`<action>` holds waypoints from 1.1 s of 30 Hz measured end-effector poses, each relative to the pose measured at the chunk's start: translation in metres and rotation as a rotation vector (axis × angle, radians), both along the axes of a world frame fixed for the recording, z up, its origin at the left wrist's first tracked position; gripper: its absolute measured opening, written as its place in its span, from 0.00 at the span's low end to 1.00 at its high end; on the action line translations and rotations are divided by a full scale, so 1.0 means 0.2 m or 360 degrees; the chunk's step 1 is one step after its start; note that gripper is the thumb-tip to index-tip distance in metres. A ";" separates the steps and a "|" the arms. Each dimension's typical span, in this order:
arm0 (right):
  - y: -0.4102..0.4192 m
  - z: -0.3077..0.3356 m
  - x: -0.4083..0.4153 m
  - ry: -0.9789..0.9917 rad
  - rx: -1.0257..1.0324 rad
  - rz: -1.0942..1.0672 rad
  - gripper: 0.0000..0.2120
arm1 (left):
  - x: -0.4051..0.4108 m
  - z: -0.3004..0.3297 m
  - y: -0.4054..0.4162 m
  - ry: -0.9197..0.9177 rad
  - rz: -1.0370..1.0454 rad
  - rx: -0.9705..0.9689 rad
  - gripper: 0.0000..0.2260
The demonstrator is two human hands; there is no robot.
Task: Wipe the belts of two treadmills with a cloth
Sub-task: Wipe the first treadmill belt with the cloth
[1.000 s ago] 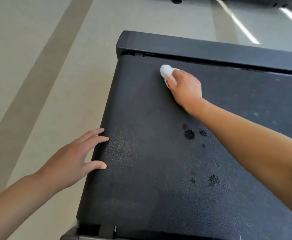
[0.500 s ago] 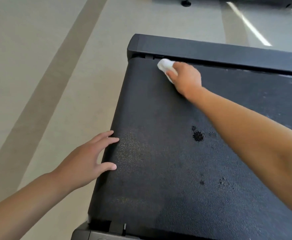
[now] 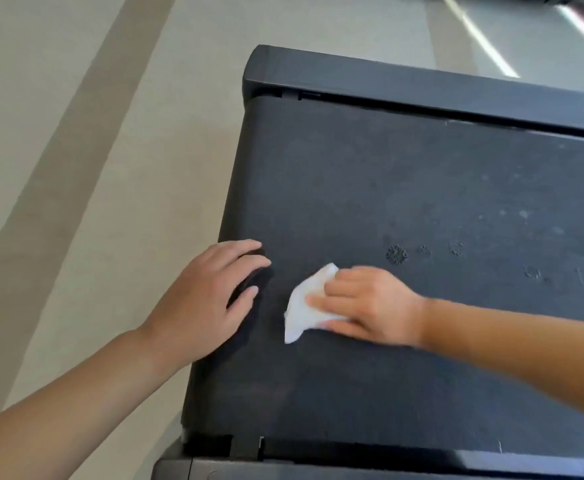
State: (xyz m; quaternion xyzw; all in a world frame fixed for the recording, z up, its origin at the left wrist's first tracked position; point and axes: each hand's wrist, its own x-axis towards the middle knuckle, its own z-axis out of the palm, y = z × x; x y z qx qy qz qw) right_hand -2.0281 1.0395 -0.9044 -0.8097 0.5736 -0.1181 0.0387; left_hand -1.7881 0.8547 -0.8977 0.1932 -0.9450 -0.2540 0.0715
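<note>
A black textured treadmill belt fills the middle and right of the head view. My right hand presses a crumpled white cloth onto the belt near its left side, fingers laid over the cloth. My left hand rests flat on the belt's left edge with fingers spread and nothing in it. A few dark wet spots mark the belt just beyond the cloth. Only one treadmill is in view.
A black side rail borders the belt on the far side, and another rail runs along the near side. Beige floor with a darker stripe lies to the left.
My right hand has swept the cloth from the far rail back toward me, ending beside my left hand. My left hand stays on the belt's left edge. The view has shifted.
</note>
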 end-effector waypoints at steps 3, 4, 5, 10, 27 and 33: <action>-0.17 0.05 -0.43 0.0029 -0.0128 -0.1000 0.16 | -0.15 -0.08 0.12 -0.0122 -0.0267 -0.0199 0.21; -0.19 0.05 -0.52 0.0004 -0.0098 -0.1274 0.17 | -0.20 -0.09 0.14 -0.0152 -0.0252 -0.0240 0.22; -0.19 0.04 -0.54 -0.0017 -0.0069 -0.1439 0.18 | -0.25 -0.09 0.15 -0.0165 -0.0216 -0.0266 0.23; 0.10 0.00 0.04 -0.0126 -0.0074 -0.0972 0.15 | -0.41 -0.12 0.10 -0.0142 -0.0056 -0.0275 0.24; 0.18 0.03 -0.13 -0.0177 -0.0119 -0.1001 0.07 | -0.40 -0.16 0.09 0.0004 -0.0060 -0.0248 0.24; 0.19 -0.05 0.07 -0.0146 -0.0061 0.0004 0.14 | -0.36 -0.17 0.11 -0.0020 -0.0044 -0.0281 0.24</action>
